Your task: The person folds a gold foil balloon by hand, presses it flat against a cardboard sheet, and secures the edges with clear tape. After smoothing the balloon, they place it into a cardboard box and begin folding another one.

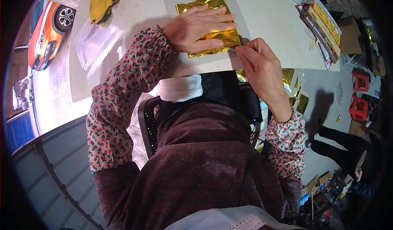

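A shiny gold foil sheet (208,3), roughly square and wrinkled, lies on a translucent grey sheet (174,4) on the table. Flat across the foil rests my left hand (198,30), its fingers spread towards the right. My right hand (260,64) is at the foil's lower right corner, thumb and forefinger pinched together. A thin pale sliver shows at those fingertips, touching or very near the foil's edge; its kind is too small to make out. Part of the foil is hidden under my left hand.
Another gold foil piece (102,2) and a clear plastic bag (98,45) lie on the table's left. Printed cardboard pieces (321,29) are stacked at the right edge. Red stools (359,107) stand on the floor, and a person's dark-clothed legs (337,142) show at right.
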A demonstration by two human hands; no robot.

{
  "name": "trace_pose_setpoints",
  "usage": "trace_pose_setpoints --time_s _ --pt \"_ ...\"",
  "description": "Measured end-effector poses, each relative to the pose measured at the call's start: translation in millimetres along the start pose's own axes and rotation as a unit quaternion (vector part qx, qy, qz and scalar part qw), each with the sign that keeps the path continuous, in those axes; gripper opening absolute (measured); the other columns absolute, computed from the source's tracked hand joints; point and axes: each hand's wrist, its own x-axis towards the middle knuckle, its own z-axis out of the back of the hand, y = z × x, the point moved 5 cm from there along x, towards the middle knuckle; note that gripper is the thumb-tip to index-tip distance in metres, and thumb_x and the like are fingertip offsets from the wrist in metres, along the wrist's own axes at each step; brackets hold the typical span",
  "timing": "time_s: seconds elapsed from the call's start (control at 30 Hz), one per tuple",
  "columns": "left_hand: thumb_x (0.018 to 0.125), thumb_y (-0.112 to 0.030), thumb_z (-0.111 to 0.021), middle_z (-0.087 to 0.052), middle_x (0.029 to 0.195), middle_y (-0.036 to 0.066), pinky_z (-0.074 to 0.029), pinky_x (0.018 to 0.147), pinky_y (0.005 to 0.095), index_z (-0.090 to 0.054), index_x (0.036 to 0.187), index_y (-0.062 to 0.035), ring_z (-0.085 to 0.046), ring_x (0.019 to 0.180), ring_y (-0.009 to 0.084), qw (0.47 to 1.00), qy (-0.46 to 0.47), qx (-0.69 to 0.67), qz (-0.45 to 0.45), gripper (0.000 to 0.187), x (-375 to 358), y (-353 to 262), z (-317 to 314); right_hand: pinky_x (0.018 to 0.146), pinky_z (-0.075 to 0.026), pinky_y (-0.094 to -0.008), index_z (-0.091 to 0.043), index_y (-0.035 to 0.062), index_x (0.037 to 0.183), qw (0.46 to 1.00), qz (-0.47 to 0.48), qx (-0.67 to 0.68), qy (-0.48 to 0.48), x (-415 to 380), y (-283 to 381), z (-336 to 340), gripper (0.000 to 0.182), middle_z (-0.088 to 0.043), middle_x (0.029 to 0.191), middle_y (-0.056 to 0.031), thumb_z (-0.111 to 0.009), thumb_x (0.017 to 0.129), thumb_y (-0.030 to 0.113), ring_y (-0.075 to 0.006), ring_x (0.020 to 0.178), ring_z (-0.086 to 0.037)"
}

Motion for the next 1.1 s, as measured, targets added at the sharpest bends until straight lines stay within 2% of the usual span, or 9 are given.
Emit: trace_pose_setpoints --time_s 0.37,0.67,0.87,0.97,1.1 --pt "0.094 -0.037 -0.057 -0.038 0.154 0.005 -0.023 0.117 0.0515 -0.047 0.144 -0.019 -0.031 0.143 0.0301 1.0 0.001 0.002 0.009 0.054 0.5 -1.9 2.1 0.068 -0.052 -0.038 -0.071 0.0023 0.097 1.0 -0.016 0.014 0.023 -1.5 8.8 7.1 0.019 -0.059 0.088 -0.0116 -0.066 0.079 -0.001 -0.0294 0.077 -0.063" --pt "0.095 -0.038 -0.056 -0.038 0.154 0.005 -0.022 0.118 0.0507 -0.047 0.144 -0.019 -0.031 0.143 0.0303 1.0 -0.001 0.008 0.007 0.053 -0.5 -1.5 1.2 0.069 -0.053 -0.0398 -0.066 0.0004 0.089 0.996 0.054 -0.06 0.038 6.1 20.0 7.2 0.014 -0.055 0.087 -0.0119 -0.062 0.076 -0.003 -0.0291 0.082 -0.061" --pt "0.095 -0.039 -0.056 -0.038 0.154 0.006 -0.023 0.118 0.0501 -0.047 0.144 -0.0177 -0.031 0.143 0.0305 1.0 0.002 0.003 -0.001 0.054 1.9 -1.1 2.3 0.067 -0.054 -0.0384 -0.064 -0.0015 0.09 0.991 0.067 -0.113 0.015 2.8 24.1 -1.6 0.015 -0.053 0.087 -0.0112 -0.061 0.076 -0.002 -0.0273 0.083 -0.059" --pt "0.094 -0.038 -0.057 -0.038 0.153 0.006 -0.023 0.117 0.0497 -0.047 0.144 -0.0171 -0.031 0.143 0.0307 1.0 0.005 0.008 0.005 0.055 3.6 -3.2 2.7 0.063 -0.051 -0.0374 -0.066 -0.0021 0.096 0.991 0.054 -0.12 -0.006 -0.2 24.7 -6.5 0.014 -0.058 0.086 -0.0123 -0.064 0.082 -0.002 -0.0285 0.073 -0.062" --pt "0.093 -0.039 -0.059 -0.039 0.153 0.006 -0.023 0.117 0.0495 -0.047 0.144 -0.0173 -0.031 0.143 0.0308 1.0 -0.002 0.014 0.003 0.057 3.8 -2.7 2.5 0.063 -0.052 -0.0377 -0.066 -0.0018 0.096 0.992 0.047 -0.115 -0.014 -3.7 22.6 -10.9 0.013 -0.058 0.086 -0.0125 -0.064 0.083 -0.001 -0.0284 0.075 -0.062"
